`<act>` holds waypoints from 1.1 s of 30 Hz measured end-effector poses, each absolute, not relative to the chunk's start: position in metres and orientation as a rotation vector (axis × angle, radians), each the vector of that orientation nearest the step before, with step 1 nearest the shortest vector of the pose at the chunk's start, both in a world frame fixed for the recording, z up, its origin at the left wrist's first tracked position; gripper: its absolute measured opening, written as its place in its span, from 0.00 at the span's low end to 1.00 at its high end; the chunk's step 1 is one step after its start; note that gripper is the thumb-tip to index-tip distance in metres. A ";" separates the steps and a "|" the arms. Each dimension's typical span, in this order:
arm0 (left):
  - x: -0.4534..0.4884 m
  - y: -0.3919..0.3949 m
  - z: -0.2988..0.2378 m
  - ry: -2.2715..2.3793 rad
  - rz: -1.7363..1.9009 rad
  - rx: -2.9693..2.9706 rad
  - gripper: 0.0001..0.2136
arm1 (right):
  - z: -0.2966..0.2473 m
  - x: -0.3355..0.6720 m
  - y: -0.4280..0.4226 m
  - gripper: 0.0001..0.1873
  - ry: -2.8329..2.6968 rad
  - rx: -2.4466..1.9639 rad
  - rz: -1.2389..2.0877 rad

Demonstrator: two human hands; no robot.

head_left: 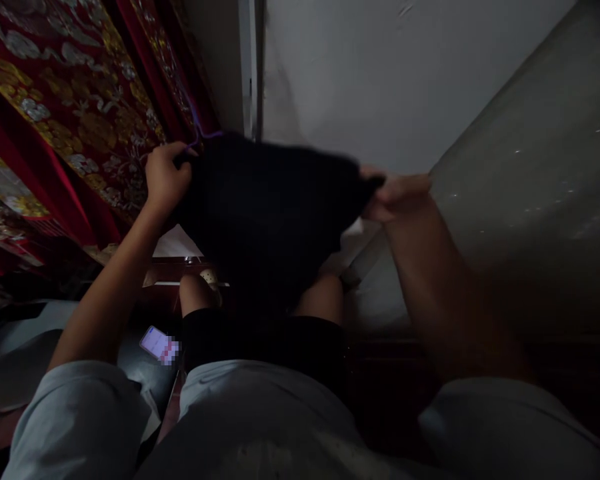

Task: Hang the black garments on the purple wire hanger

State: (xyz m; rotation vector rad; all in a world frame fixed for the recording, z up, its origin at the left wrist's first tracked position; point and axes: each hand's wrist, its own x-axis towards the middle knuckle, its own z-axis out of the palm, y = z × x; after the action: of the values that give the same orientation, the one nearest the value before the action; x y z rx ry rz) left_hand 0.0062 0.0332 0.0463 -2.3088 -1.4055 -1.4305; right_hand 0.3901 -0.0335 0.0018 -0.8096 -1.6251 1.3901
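A black garment [270, 207] hangs stretched out in front of me; its exact kind is too dark to make out. At its upper left, a purple clothes hanger [198, 130] shows its hook and part of one arm above the cloth. My left hand [169, 175] is closed on the garment's left corner, right beside the hanger. Over on the other side, my right hand [393, 195] grips the right edge, and a bit of black cloth pokes out between the fingers. That hand is slightly blurred.
Red cloth with gold and silver ornament [80, 100] hangs at the left. A phone [156, 343] with a lit screen lies on a dark seat [135, 363] by my left leg. Ahead stands a pale wall [380, 73], with a large plastic-covered surface [540, 180] at the right.
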 end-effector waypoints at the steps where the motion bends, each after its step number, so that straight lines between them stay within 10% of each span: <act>1: 0.004 0.033 0.042 -1.416 -1.421 -2.332 0.06 | 0.002 0.388 -0.037 0.40 -1.773 -0.729 1.573; 6: 0.013 0.021 0.019 -1.345 -1.453 -2.516 0.09 | -0.014 0.355 -0.024 0.33 -1.950 -0.678 1.681; 13: 0.067 -0.022 0.018 -1.008 -1.558 -2.774 0.14 | -0.077 0.271 -0.008 0.64 -2.016 -0.981 0.389; 25: 0.037 -0.028 0.048 -1.020 -1.290 -3.100 0.17 | -0.078 0.320 -0.007 0.48 -1.809 -1.257 -0.216; 33: -0.019 -0.024 0.032 -1.062 -1.908 -2.285 0.16 | -0.020 0.352 -0.003 0.45 -1.542 -1.590 -0.242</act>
State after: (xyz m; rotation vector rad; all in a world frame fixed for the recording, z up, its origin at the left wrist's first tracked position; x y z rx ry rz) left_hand -0.0193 -0.0237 0.0320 -2.2850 -1.0618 -1.9079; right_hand 0.3518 -0.0029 -0.0205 -1.5905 -1.5421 -0.2419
